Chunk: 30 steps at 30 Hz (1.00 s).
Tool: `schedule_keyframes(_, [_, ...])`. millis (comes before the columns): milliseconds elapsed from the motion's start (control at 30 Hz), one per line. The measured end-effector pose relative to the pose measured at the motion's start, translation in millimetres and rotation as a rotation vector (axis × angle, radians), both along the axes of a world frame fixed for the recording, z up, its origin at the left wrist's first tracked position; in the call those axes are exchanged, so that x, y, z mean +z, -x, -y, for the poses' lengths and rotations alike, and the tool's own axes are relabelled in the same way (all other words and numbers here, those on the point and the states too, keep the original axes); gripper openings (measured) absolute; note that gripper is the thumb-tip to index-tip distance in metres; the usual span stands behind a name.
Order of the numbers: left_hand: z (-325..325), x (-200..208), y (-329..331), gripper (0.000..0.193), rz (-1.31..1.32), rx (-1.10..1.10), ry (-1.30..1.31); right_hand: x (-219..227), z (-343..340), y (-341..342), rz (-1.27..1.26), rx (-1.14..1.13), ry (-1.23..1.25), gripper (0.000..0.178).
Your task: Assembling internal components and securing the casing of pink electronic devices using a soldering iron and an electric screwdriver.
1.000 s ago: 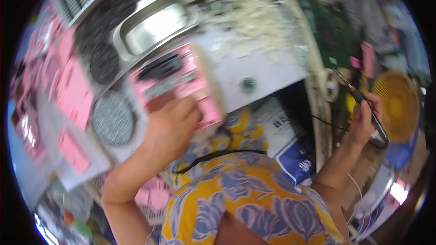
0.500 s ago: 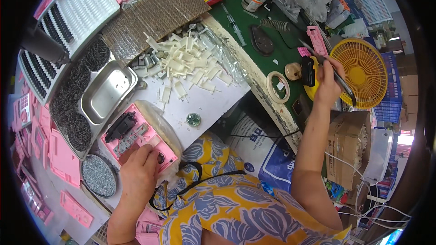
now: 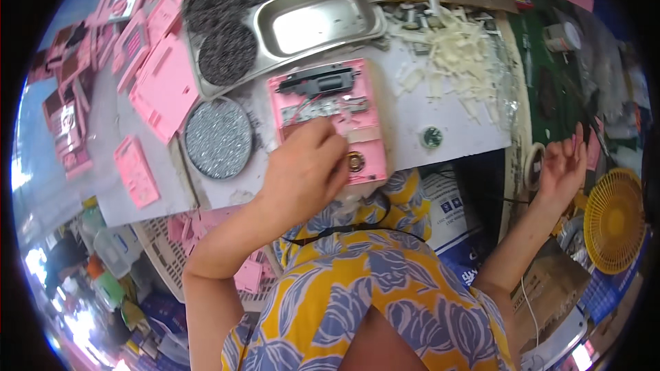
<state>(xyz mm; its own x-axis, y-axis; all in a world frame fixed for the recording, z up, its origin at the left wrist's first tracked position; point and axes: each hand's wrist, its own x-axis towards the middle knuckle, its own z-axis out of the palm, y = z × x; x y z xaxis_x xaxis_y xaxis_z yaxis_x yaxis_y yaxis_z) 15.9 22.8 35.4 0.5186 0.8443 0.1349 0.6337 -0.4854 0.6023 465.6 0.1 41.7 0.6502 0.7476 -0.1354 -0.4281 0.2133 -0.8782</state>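
My left hand (image 3: 309, 165) lies bent over the near left part of a pink plastic case (image 3: 370, 120), its fingers curled down into it; the fingertips are hidden. Inside the case are a black mechanism (image 3: 323, 82), a strip of grey parts with thin wires, and a round brass-coloured part (image 3: 355, 161) beside my knuckles. Far out to the right, above the green bench, my right hand (image 3: 562, 168) is raised with its fingers apart and nothing visible in them. A dark, slender tool (image 3: 600, 139) shows just beyond those fingers, blurred.
Left of the case stands a round dish of small metal pieces (image 3: 218, 139). Behind are a steel tray (image 3: 375, 22) and dark heaps of small parts (image 3: 227, 51). White plastic pieces (image 3: 457, 55) and a small round green-topped container (image 3: 431, 137) lie right. A yellow basket (image 3: 615, 220) sits far right.
My view has swung left, bringing the case to the middle. My right hand has let go of the dark tool, and its fingers have spread. My left hand stays on the case.
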Motion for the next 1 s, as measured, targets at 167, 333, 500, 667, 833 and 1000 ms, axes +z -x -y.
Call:
schedule_keyframes(167, [5.3,-14.8,-8.1,0.021,0.043,0.025,-0.039,-14.3,7.1,140.0,0.719,0.497,0.123,0.024])
schedule_keyframes(333, [15.0,-9.4,-4.3,0.033,0.24,0.072,0.117,-10.6,-10.9,215.6,1.466,0.974,-0.267,0.033])
schedule_keyframes(500, [19.8,-9.8,11.3,0.035,0.322,0.156,0.187,-17.1,-2.5,238.9,1.549,0.93,-0.074,0.033])
schedule_keyframes(667, [-23.0,1.1,-4.0,0.033,0.043,-0.007,-0.311,-14.3,10.0,248.8,1.506,0.901,0.088,0.034])
schedule_keyframes(833, [-56.1,-12.5,-2.9,0.03,-0.148,-0.073,-0.376,-10.2,-13.6,228.2,1.438,0.873,-0.014,0.025])
schedule_keyframes(1000, [-62.3,-9.4,11.8,0.027,-0.107,-0.093,-0.397,-20.8,-56.5,232.0,1.32,0.789,-0.038,0.014])
